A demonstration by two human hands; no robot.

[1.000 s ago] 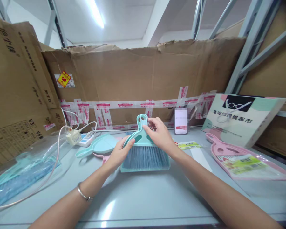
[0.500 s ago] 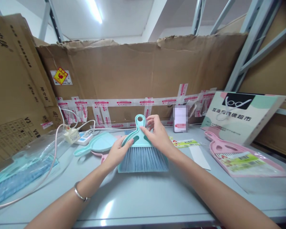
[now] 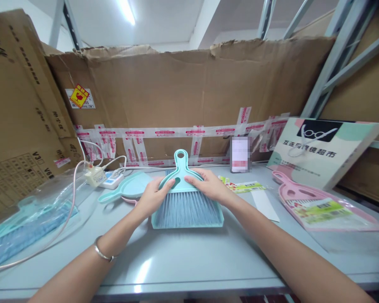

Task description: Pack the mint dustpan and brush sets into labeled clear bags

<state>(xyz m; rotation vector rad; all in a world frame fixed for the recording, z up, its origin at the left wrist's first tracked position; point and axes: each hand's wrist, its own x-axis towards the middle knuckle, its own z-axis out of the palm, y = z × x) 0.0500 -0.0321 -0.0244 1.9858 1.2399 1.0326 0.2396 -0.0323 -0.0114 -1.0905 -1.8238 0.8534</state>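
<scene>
In the middle of the head view, a turquoise hand brush [image 3: 188, 208] with blue-grey bristles lies nested in a turquoise dustpan [image 3: 219, 224]. Their looped handles line up and point away from me. My left hand [image 3: 154, 193] grips the left shoulder of the pair, thumb on top of the brush. On the right shoulder, my right hand [image 3: 206, 183] holds the same way, thumb pressed on the brush and fingers behind. A second turquoise dustpan [image 3: 129, 188] lies left of my left hand, with a pink piece [image 3: 131, 201] partly hidden beneath it.
A bagged turquoise brush set [image 3: 31, 227] lies at left near a power strip [image 3: 112, 180] and cable. On the right are a pink dustpan set [image 3: 322, 206], a white paper [image 3: 265, 205], printed cards [image 3: 244, 186], a phone [image 3: 240, 154] and a box [image 3: 322, 151]. Cardboard [image 3: 170, 92] stands behind.
My right hand has moved from beside the handle down onto the brush's right shoulder. The brush now sits squarely over the dustpan, whose rim shows on both sides.
</scene>
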